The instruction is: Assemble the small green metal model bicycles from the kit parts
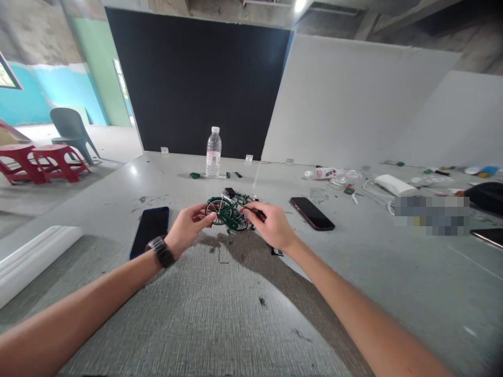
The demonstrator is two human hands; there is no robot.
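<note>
A small green model bicycle [227, 213] with black-rimmed spoked wheels is held just above the table, between my two hands. My left hand [189, 224], with a dark watch [161, 252] on its wrist, pinches the wheel at the left end between thumb and fingers. On the other side my right hand [271, 222] is closed, its thumb and forefinger at the frame's right part. Something dark and thin shows by the right fingertips; I cannot make out what it is. Part of the bicycle is hidden behind the right fingers.
A dark phone [150, 230] lies left of my left hand, another phone [312, 213] to the right. Behind the bicycle stands a water bottle [213, 153] near small green parts [195, 176]. A white long piece [37, 256] lies at left; a bottle on its side [321, 173] and clutter sit at right.
</note>
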